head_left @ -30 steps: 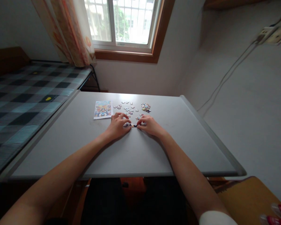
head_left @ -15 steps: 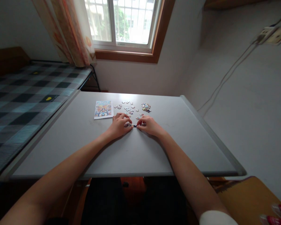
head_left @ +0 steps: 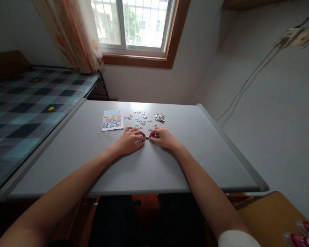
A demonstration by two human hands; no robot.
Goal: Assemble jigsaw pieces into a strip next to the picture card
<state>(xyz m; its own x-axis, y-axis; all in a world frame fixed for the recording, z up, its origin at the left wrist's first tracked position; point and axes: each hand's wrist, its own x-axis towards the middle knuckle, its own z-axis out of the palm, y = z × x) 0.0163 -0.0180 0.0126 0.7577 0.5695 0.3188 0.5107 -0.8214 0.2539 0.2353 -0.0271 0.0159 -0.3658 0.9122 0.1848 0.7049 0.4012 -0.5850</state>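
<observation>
My left hand (head_left: 130, 140) and my right hand (head_left: 161, 136) rest on the white table, fingertips almost meeting. Between them lies a small dark puzzle piece (head_left: 147, 138). Thumb and fingers of my right hand pinch its right side. My left fingers are closed at its left end, with a pale piece partly hidden under that palm. Beyond the hands, loose puzzle pieces (head_left: 138, 119) are scattered, and a heaped pile of puzzle pieces (head_left: 159, 117) sits to their right. A printed picture sheet (head_left: 112, 120) with a penguin-like figure lies left of the loose pieces.
The white table (head_left: 67, 161) has raised grey edges at its sides. A bed with a checked cover (head_left: 41, 89) stands to the left. At the lower right is a yellowish wooden seat (head_left: 270, 212) with red packages (head_left: 302, 236) on it.
My left hand has shifted slightly left and down, its fingers lying a little flatter. My right hand keeps its pinch at the dark piece. The whole view has drifted slightly.
</observation>
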